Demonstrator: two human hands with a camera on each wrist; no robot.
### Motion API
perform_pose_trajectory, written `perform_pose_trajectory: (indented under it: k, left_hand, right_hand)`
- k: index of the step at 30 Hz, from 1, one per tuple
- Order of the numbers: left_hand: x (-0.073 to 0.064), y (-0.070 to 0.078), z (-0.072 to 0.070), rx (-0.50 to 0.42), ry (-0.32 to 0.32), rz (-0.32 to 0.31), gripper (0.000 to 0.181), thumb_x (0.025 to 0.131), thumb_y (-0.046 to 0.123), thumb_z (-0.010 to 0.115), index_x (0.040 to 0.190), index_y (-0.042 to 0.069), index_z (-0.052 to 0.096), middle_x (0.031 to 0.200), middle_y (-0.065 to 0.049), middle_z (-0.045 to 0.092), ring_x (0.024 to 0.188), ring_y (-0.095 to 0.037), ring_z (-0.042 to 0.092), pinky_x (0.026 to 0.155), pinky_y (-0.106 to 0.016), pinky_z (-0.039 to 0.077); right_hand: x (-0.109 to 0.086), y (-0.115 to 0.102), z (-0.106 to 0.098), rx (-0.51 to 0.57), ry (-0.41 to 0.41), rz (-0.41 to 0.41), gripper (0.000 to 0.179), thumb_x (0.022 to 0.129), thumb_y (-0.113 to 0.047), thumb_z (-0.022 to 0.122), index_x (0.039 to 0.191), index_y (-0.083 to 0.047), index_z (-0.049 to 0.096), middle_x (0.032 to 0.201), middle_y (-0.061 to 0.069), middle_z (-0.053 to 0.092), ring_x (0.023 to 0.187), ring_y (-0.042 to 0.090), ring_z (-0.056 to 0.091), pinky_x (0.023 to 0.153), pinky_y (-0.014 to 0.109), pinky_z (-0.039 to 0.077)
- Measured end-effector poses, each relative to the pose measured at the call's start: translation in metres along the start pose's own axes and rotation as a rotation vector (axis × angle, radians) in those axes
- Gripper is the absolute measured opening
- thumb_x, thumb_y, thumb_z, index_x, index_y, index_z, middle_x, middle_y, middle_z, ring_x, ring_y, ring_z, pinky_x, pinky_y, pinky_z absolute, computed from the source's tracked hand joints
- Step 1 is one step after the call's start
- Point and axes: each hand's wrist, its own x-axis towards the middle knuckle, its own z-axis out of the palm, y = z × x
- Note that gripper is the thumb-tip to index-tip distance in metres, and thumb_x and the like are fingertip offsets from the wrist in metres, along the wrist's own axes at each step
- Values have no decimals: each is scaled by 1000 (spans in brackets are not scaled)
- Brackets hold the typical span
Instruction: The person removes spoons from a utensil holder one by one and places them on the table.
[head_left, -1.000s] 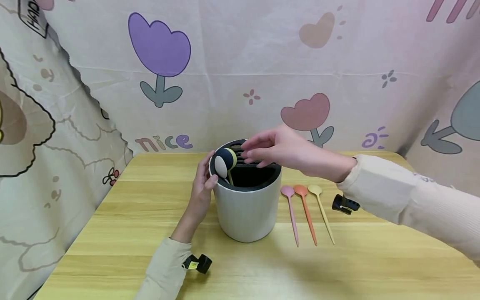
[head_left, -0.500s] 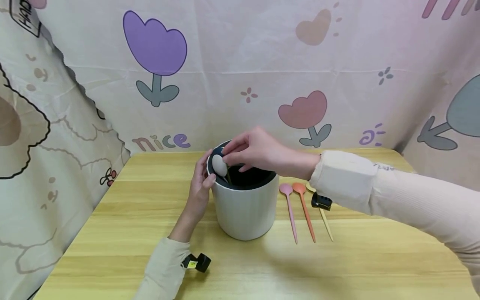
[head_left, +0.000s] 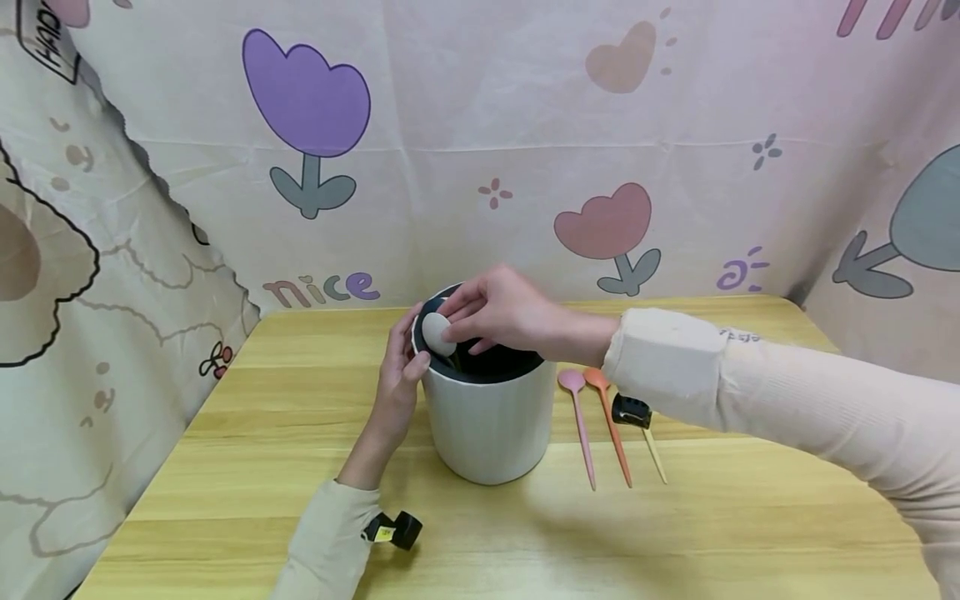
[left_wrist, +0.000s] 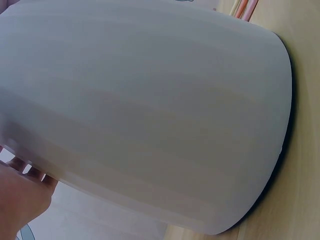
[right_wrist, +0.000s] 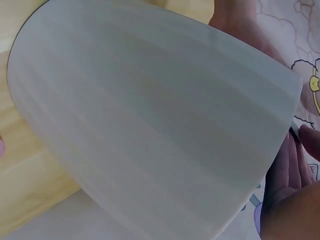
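A white utensil holder [head_left: 487,429] with a dark inner rim stands upright on the table. My left hand [head_left: 396,371] grips its left side at the rim, thumb in front. Inside, a spoon with a white oval head [head_left: 435,333] leans against the left of the rim. My right hand [head_left: 513,315] reaches over the opening and pinches that spoon's head between thumb and fingers. A dark navy head behind it is mostly covered by my fingers. In both wrist views the holder's wall [right_wrist: 150,110] fills most of the picture.
Right of the holder a pink spoon [head_left: 572,381], an orange spoon [head_left: 619,450] and a yellow spoon [head_left: 656,457] lie side by side on the wooden table [head_left: 262,417]. My right sleeve covers part of the last two. A patterned cloth [head_left: 450,92] hangs behind.
My right hand has come left and down from above the holder's opening to the spoon heads, and its fingers have closed on the white one. The left hand keeps its hold on the rim.
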Motion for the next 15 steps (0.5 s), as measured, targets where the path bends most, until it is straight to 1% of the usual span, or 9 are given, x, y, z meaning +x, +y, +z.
perform_pose_trajectory:
  k: [4, 8, 11, 15]
  left_hand:
    - [-1, 2, 1, 1, -4, 1, 68, 87, 27, 41, 150, 6, 24, 150, -17, 31, 132, -29, 34, 105, -30, 32]
    - [-2, 2, 2, 10, -5, -7, 67, 88, 26, 41, 150, 7, 24, 152, -16, 28, 135, -30, 31, 109, -41, 28]
    - [-1, 1, 2, 13, -1, -8, 67, 87, 26, 41, 150, 7, 25, 153, -15, 28, 136, -30, 30, 110, -51, 23]
    - [-1, 1, 2, 18, 9, -4, 67, 87, 26, 41, 150, 6, 25, 152, -15, 29, 136, -31, 30, 110, -54, 22]
  right_hand:
    - [-1, 1, -2, 6, -2, 5, 27, 85, -3, 69, 111, 3, 69, 98, 11, 72, 90, 18, 68, 69, 32, 56]
    - [-4, 4, -5, 5, 11, 12, 27, 84, -3, 69, 111, 4, 68, 97, 12, 72, 88, 18, 68, 68, 33, 56]
    - [-7, 7, -8, -6, 27, 16, 28, 82, -2, 70, 109, 4, 68, 96, 12, 71, 86, 18, 67, 68, 33, 56]
    - [-9, 11, -11, -18, 29, 8, 29, 80, 0, 71, 109, 4, 67, 95, 11, 71, 87, 17, 65, 67, 33, 56]
